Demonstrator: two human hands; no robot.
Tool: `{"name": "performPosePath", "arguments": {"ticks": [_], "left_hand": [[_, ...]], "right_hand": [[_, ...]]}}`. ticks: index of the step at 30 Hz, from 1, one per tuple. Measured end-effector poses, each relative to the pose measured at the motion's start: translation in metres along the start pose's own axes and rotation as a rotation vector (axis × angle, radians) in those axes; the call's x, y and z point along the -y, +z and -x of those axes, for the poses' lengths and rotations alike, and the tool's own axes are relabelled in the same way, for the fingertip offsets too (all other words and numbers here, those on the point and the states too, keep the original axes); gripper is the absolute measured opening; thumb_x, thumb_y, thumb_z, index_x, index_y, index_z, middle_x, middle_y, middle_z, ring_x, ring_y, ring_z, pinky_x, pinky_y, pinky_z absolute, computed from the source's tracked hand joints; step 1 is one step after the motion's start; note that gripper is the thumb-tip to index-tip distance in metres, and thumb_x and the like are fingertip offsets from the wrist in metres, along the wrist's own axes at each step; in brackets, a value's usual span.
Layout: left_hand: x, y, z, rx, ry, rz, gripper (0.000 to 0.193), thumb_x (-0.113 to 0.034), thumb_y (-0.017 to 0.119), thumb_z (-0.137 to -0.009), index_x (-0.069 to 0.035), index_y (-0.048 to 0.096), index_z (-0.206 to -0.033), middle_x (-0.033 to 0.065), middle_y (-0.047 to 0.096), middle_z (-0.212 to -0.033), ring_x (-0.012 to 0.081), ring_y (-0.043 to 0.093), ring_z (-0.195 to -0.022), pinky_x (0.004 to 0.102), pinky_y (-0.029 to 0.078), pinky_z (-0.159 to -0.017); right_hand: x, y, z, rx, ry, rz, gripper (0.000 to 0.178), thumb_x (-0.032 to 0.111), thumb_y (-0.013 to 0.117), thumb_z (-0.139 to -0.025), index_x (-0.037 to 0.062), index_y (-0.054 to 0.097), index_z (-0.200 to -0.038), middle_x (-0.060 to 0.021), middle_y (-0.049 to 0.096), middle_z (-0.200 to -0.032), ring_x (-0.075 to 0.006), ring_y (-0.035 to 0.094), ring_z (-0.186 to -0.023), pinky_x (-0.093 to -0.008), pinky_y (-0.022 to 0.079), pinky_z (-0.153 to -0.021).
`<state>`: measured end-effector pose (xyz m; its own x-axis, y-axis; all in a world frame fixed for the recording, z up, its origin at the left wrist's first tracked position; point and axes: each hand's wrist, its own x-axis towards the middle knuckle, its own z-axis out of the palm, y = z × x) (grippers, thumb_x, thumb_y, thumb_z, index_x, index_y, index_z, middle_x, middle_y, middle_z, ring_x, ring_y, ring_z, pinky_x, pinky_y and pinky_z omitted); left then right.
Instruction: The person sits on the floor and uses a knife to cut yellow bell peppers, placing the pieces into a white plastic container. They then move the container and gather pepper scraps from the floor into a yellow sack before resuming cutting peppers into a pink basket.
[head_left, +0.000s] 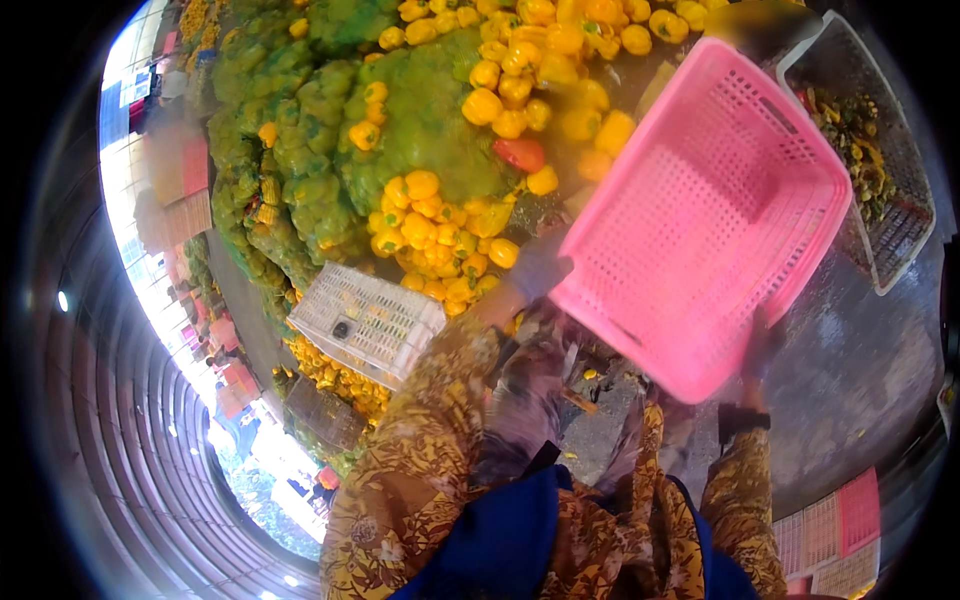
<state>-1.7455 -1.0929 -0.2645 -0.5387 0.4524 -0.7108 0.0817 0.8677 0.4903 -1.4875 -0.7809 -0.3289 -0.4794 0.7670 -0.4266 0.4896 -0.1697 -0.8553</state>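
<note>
A pink plastic basket (690, 220) with perforated walls is tilted in front of me, and I see nothing inside it. My left hand (540, 268), which looks gloved in grey, is closed on its near left rim. At the lower right side of the basket my right hand (757, 352) grips it, blurred and partly hidden by the wall. Beyond the left hand lie loose yellow bell peppers (422, 225) in a heap, with more of them (520, 60) farther back. One red pepper (520, 154) rests among them.
Green net sacks (420, 110) are piled at the far left. Upside down or on its side, a white crate (365, 325) sits left of my legs. A pale-rimmed crate (890, 265) with stems and scraps stands at the right on the grey floor (840, 360).
</note>
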Motion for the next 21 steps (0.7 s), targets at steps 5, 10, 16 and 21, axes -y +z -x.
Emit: {"name": "performPosePath", "arguments": {"ticks": [5,10,16,21], "left_hand": [[0.008,0.043,-0.053,0.062,-0.181,-0.09,0.062,-0.027,0.058,-0.081,-0.009,0.036,-0.135,0.0205,0.053,-0.123,0.0354,0.052,-0.111,0.0398,0.042,-0.094],[0.026,0.037,0.009,-0.019,-0.208,-0.094,0.061,-0.027,0.063,-0.08,-0.007,0.041,-0.134,0.0184,0.054,-0.123,0.0311,0.054,-0.112,0.0351,0.04,-0.096],[0.141,0.029,0.108,0.051,-0.464,-0.009,0.051,-0.02,0.063,-0.081,-0.006,0.049,-0.128,0.0117,0.063,-0.104,0.0183,0.061,-0.087,0.028,0.048,-0.08],[0.181,0.031,0.164,0.092,-0.435,0.195,0.041,-0.009,0.061,-0.084,-0.004,0.053,-0.124,0.0024,0.061,-0.089,0.0068,0.051,-0.076,0.0204,0.045,-0.069]], "right_hand": [[-0.066,-0.019,-0.042,0.26,0.225,0.203,0.04,0.018,0.058,-0.086,-0.0025,0.05,-0.12,-0.011,0.059,-0.107,-0.0184,0.055,-0.094,-0.0326,0.045,-0.082],[-0.058,-0.039,-0.004,0.393,0.134,0.269,0.041,0.016,0.058,-0.087,-0.0019,0.049,-0.122,-0.0104,0.059,-0.106,-0.0171,0.055,-0.093,-0.0316,0.044,-0.084],[-0.099,-0.106,0.065,0.245,0.285,0.289,0.037,0.015,0.058,-0.086,-0.0012,0.053,-0.119,-0.0099,0.06,-0.103,-0.0152,0.056,-0.088,-0.0289,0.046,-0.077],[-0.163,-0.178,0.153,0.261,0.692,0.46,0.033,0.016,0.059,-0.085,0.0009,0.057,-0.115,-0.0072,0.063,-0.095,-0.0138,0.057,-0.08,-0.0296,0.048,-0.07]]}}
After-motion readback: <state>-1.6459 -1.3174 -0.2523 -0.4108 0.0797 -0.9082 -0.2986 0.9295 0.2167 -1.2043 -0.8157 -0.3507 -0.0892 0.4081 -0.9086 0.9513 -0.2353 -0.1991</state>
